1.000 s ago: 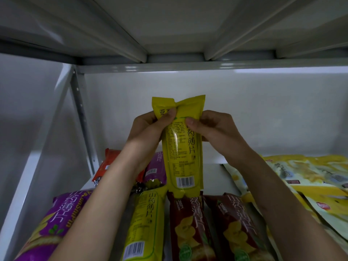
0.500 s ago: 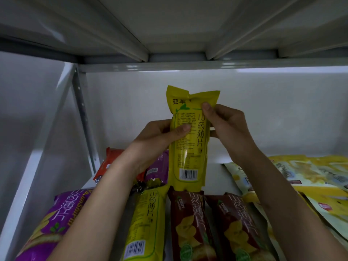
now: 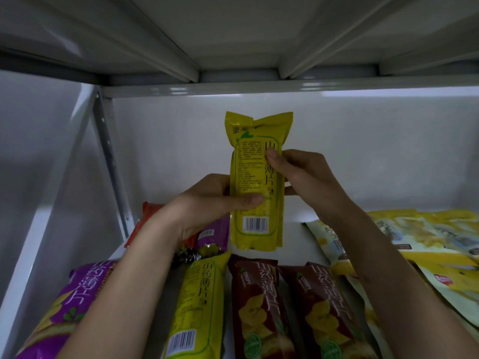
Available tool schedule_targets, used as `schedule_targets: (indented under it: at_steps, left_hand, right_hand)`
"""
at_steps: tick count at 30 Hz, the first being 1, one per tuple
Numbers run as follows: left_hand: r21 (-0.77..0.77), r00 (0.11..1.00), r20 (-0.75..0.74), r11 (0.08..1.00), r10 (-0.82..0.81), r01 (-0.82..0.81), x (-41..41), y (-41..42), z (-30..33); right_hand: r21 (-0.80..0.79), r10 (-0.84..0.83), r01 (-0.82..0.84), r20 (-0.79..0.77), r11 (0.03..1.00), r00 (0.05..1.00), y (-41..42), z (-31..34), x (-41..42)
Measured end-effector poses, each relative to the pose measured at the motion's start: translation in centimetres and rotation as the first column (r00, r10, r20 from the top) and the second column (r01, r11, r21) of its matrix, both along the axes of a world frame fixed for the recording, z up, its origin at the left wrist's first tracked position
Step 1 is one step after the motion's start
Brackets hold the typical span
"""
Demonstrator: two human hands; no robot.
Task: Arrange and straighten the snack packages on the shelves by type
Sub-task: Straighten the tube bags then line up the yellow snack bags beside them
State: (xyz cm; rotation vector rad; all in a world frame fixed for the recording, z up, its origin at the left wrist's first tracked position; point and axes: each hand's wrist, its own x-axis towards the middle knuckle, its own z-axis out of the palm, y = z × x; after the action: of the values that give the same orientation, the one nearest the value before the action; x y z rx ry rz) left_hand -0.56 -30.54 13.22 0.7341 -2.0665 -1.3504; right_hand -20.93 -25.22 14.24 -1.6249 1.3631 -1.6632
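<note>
Both hands hold one tall yellow foil snack packet upright, lifted off the shelf, barcode side facing the camera. Left hand grips its left edge low down, thumb pressed across the front just above the barcode; right hand pinches the right edge higher up, thumb on the printed characters.

Judgement – the step is straightening this packet before setting it with its kind. To do it well: keep both grips on the edges, not the crinkled top seal, turn the front outward if that is the wanted face, then lower it beside the matching yellow packet lying below the left hand. Foil is slippery and the contents look brittle – light squeeze only.

Below the hands on the white metal shelf: two dark brown chip packets side by side, a purple packet below-left of the left hand, an orange-red packet behind the left wrist. Right of the right forearm, a loose pile of pale yellow flat bags, overlapping. Above – the underside of the next shelf; plain white back wall behind the hands. Lighting dim.
</note>
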Motion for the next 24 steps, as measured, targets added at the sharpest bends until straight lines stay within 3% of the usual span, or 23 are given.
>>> schedule_targets:
  at_steps: [6,14,20,24]
  left_hand:
    - [-0.057,0.986,-0.089,0.988,0.141,-0.147,-0.11,0.19,0.36]
    - [0.127,0.998,-0.055,0.992,-0.012,0.019,0.17,0.29,0.28]
    - [0.081,0.983,-0.154,0.993,0.096,-0.084,-0.03,0.11,0.27]
    - [0.101,0.983,-0.163,0.993,0.079,-0.063,-0.06,0.28,0.24]
  right_hand:
    - [0.151,0.165,-0.15,-0.089,0.977,0.982,0.72,0.23,-0.28]
    - [0.032,0.01,-0.01,0.003,0.999,1.0,0.1,-0.1,-0.21]
    - [0.214,0.194,-0.181,-0.04,0.96,0.98,0.7,-0.06,-0.33]
    - [0.161,0.183,-0.176,-0.029,0.971,0.983,0.63,-0.22,-0.2]
